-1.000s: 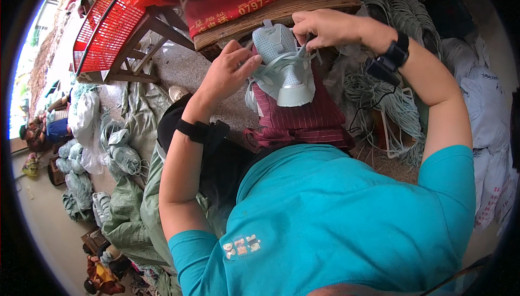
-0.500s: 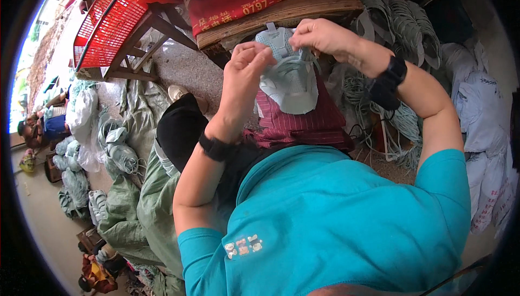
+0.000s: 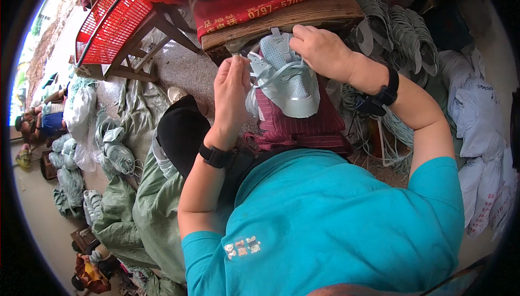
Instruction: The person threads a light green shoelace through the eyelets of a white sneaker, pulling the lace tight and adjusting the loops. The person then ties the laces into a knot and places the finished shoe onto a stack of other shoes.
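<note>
A pale mint mesh shoe upper (image 3: 299, 91) lies over the maroon striped cloth (image 3: 273, 136) on my lap, toe toward me and tongue (image 3: 277, 48) pointing away. A pale shoelace (image 3: 277, 74) loops loosely across its opening. Beside the left eyelet edge, my left hand (image 3: 232, 93) is closed, its fingertips pinched at the lace; the exact grip is partly hidden. At the opposite eyelet edge, close to the tongue, my right hand (image 3: 324, 55) curls its fingers down on the upper and covers that side.
Just ahead stands a wooden bench (image 3: 287, 17) with a red cloth (image 3: 271, 1) on it. A red plastic basket (image 3: 111, 28) sits at the far left. Stacked shoe uppers (image 3: 414, 38) and white sacks (image 3: 476, 112) line the right; green sacking (image 3: 157, 209) lies at my left.
My left hand has moved left and slightly down, away from the middle of the upper. The left eyelet flap and lace now show. My right hand has turned knuckles-up over the right edge.
</note>
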The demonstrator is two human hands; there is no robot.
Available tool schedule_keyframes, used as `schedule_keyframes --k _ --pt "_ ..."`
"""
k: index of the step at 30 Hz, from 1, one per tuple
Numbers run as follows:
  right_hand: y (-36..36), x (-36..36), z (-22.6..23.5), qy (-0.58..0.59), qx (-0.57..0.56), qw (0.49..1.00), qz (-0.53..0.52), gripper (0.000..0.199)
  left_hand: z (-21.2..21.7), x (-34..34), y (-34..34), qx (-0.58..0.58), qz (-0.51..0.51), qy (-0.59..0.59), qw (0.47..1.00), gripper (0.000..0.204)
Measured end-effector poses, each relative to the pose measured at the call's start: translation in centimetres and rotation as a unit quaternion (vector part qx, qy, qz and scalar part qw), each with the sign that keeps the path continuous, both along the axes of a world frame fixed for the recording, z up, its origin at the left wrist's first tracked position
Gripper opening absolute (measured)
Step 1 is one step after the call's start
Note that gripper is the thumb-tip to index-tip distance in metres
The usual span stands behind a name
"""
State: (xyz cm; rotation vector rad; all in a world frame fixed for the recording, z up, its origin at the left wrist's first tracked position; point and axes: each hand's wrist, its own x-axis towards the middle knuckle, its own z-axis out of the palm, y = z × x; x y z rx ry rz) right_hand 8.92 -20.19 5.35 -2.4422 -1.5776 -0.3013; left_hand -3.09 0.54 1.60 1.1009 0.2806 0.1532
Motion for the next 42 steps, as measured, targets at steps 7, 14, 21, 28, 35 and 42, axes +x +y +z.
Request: schedule_keyframes --k 7,14,21,28,35,42 --pt "0.7 -1.0 -0.2 0.125 0.003 0.992 -0.034 0.012 -1.3 -1.4 0.1 -0.019 -0.002 0.017 1.000 0.021" --pt "1.8 -1.4 -1.4 0.236 0.090 0.962 -0.099 0.019 -1.7 -1.5 -0.8 -0.061 0.033 0.046 0.997 0.019" --pt "2.9 -2.2 0.0 0.107 0.025 0.993 -0.030 0.033 -1.8 -2.1 -0.6 -0.061 0.002 0.026 0.998 0.017" --pt "4.9 -2.0 0.8 0.085 -0.115 0.989 -0.023 0.036 -1.8 -2.7 -0.5 -0.057 -0.008 0.019 0.998 0.017" --pt "1.6 0.7 2.3 0.204 -0.088 0.974 -0.054 0.027 -2.1 -2.8 -0.3 -0.050 0.005 0.030 0.998 0.016" --pt "1.4 -0.7 -0.4 0.218 0.013 0.971 -0.095 0.018 -2.6 -2.8 -1.0 -0.051 -0.021 0.030 0.998 0.017"
